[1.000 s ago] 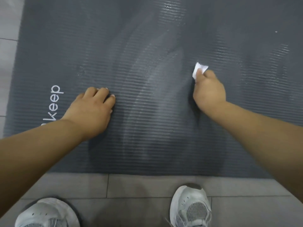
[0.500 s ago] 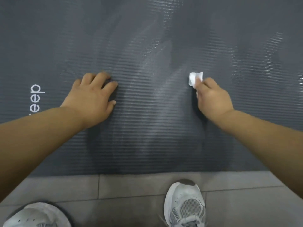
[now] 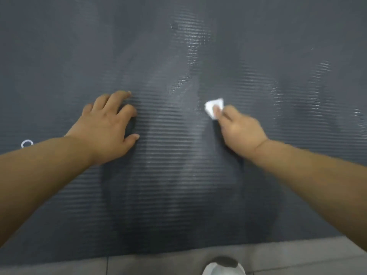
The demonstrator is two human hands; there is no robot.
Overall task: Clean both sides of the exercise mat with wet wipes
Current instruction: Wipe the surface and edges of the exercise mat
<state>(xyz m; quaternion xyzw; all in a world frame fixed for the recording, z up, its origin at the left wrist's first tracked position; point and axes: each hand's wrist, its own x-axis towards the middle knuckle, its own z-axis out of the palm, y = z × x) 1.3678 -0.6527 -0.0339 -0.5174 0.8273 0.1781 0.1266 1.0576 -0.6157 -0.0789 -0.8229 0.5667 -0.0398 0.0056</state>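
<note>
Now one dark grey exercise mat [image 3: 59, 56] lies flat on the tiled floor [image 3: 158, 264] and fills most of the view. Its near edge runs left to right just above the bottom of the picture. The fine ribs on the mat run the same way, parallel to that edge. The mat's ends are out of view, so its long axis cannot be told for certain. Pale wet streaks shine across its middle.

Both hands are on the mat, well apart. The left hand [image 3: 107, 126] is released and rests palm down with its fingers spread. The right hand [image 3: 240, 132], somewhat blurred, grasps one small crumpled white wipe [image 3: 211, 107] and presses it against the mat, one finger lying over it.

One white ring of lettering [image 3: 26, 144] shows on the mat beside the left forearm. The toe of one white shoe [image 3: 222, 269] stands on the floor by the near edge
</note>
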